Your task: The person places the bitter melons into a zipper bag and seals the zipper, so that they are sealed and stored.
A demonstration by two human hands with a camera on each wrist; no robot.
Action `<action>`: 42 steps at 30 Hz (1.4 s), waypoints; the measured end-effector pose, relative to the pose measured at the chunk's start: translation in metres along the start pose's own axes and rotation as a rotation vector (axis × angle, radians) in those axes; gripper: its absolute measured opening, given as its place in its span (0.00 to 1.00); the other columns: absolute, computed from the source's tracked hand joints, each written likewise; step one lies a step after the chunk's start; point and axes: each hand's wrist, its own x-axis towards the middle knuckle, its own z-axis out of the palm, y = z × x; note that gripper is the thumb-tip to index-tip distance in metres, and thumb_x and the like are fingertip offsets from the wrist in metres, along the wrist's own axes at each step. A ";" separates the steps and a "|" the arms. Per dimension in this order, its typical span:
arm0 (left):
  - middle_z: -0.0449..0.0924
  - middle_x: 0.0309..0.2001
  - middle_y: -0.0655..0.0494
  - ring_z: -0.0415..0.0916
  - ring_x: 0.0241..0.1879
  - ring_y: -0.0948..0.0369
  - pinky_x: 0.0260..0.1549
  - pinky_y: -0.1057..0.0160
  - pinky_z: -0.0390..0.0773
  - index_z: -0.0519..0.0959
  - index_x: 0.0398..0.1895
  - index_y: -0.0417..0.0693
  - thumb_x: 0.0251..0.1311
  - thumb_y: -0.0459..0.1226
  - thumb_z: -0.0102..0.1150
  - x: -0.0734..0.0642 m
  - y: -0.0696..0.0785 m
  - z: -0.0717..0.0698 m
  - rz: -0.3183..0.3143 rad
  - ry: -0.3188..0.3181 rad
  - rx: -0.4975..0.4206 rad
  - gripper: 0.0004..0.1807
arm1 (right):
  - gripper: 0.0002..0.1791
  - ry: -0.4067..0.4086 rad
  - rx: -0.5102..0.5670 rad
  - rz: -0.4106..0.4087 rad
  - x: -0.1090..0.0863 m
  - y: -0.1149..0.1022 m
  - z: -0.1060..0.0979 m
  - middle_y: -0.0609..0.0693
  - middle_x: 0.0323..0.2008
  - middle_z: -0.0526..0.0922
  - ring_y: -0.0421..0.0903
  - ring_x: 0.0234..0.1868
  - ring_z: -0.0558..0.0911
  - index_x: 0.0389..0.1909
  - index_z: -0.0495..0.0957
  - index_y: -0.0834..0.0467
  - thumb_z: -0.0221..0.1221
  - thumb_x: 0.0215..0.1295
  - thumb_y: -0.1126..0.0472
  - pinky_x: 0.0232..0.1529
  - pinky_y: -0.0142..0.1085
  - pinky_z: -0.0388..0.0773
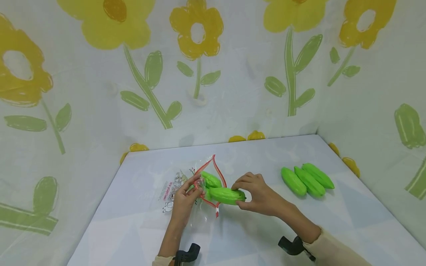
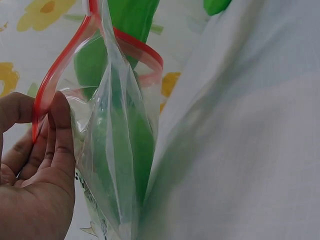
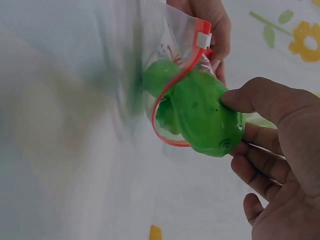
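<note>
My left hand (image 1: 184, 201) pinches the red-edged rim of a clear zip bag (image 1: 173, 191), its mouth spread wide. With fingertips and thumb, my right hand (image 1: 259, 194) grips the near end of a plump bright green cucumber (image 1: 223, 195). The far end of that cucumber reaches into the bag's mouth. Another green cucumber (image 1: 211, 180) shows behind it within the bag. In the right wrist view, the white slider (image 3: 203, 40) sits at one end of the red zip. Through the film in the left wrist view, green shapes (image 2: 137, 145) fill the bag.
Three more green cucumbers (image 1: 309, 181) lie side by side on the white table (image 1: 259, 159), right of my right hand. White cloth walls with yellow flowers (image 1: 233, 103) enclose the table at the back and sides. Black camera mounts (image 1: 291, 245) sit at both wrists.
</note>
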 end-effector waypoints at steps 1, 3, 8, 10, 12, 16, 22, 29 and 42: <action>0.74 0.63 0.45 0.82 0.44 0.59 0.46 0.65 0.82 0.76 0.65 0.46 0.62 0.27 0.63 0.000 0.000 0.000 -0.002 -0.001 -0.005 0.27 | 0.16 -0.003 -0.001 0.001 0.001 -0.001 0.000 0.38 0.45 0.80 0.39 0.51 0.73 0.45 0.83 0.50 0.71 0.55 0.59 0.48 0.45 0.63; 0.74 0.62 0.44 0.82 0.43 0.60 0.46 0.65 0.82 0.75 0.66 0.45 0.62 0.27 0.63 0.000 0.000 0.001 -0.007 -0.002 -0.015 0.27 | 0.15 -0.005 -0.006 0.002 0.004 -0.002 0.001 0.39 0.45 0.80 0.39 0.51 0.73 0.45 0.83 0.50 0.71 0.55 0.59 0.48 0.45 0.63; 0.75 0.61 0.42 0.82 0.41 0.61 0.45 0.66 0.82 0.75 0.65 0.44 0.61 0.27 0.63 0.001 0.001 0.002 -0.010 0.002 -0.027 0.27 | 0.16 -0.006 -0.016 -0.011 0.011 -0.003 0.006 0.40 0.45 0.80 0.40 0.51 0.73 0.45 0.83 0.51 0.70 0.55 0.59 0.46 0.43 0.62; 0.75 0.61 0.43 0.82 0.41 0.61 0.45 0.66 0.82 0.76 0.65 0.45 0.61 0.27 0.63 0.001 0.001 0.002 -0.009 0.007 -0.032 0.27 | 0.16 -0.007 -0.020 -0.019 0.013 -0.003 0.008 0.40 0.44 0.81 0.40 0.51 0.73 0.46 0.84 0.52 0.70 0.54 0.59 0.45 0.42 0.62; 0.75 0.61 0.44 0.82 0.42 0.61 0.45 0.66 0.82 0.76 0.65 0.45 0.61 0.27 0.63 0.001 0.001 0.001 -0.011 0.010 -0.029 0.27 | 0.16 -0.009 -0.027 -0.025 0.015 -0.004 0.011 0.41 0.44 0.81 0.40 0.50 0.73 0.46 0.84 0.52 0.71 0.54 0.58 0.45 0.41 0.61; 0.74 0.62 0.44 0.82 0.42 0.62 0.44 0.67 0.82 0.75 0.66 0.44 0.61 0.26 0.62 0.001 -0.001 0.001 -0.013 0.012 -0.023 0.27 | 0.16 -0.012 -0.042 -0.022 0.019 -0.004 0.017 0.41 0.44 0.81 0.40 0.49 0.73 0.45 0.84 0.52 0.71 0.53 0.58 0.44 0.40 0.61; 0.73 0.63 0.43 0.81 0.43 0.62 0.44 0.67 0.82 0.75 0.66 0.44 0.61 0.26 0.62 0.000 -0.002 0.000 -0.010 0.002 -0.034 0.28 | 0.16 -0.014 -0.052 -0.002 0.024 -0.005 0.026 0.41 0.43 0.81 0.40 0.48 0.73 0.44 0.85 0.51 0.72 0.52 0.59 0.43 0.40 0.62; 0.75 0.63 0.43 0.81 0.47 0.61 0.44 0.67 0.82 0.75 0.66 0.43 0.61 0.26 0.63 0.000 -0.001 0.001 -0.012 0.012 -0.046 0.28 | 0.16 0.005 -0.074 -0.026 0.033 -0.005 0.035 0.41 0.42 0.82 0.41 0.47 0.73 0.42 0.84 0.52 0.73 0.51 0.59 0.42 0.40 0.62; 0.74 0.63 0.43 0.80 0.48 0.59 0.44 0.66 0.83 0.75 0.66 0.44 0.62 0.25 0.61 0.002 -0.001 0.001 -0.020 -0.002 -0.072 0.28 | 0.17 -0.010 -0.068 0.027 0.044 -0.006 0.046 0.42 0.43 0.82 0.42 0.49 0.73 0.44 0.85 0.52 0.74 0.53 0.57 0.43 0.41 0.63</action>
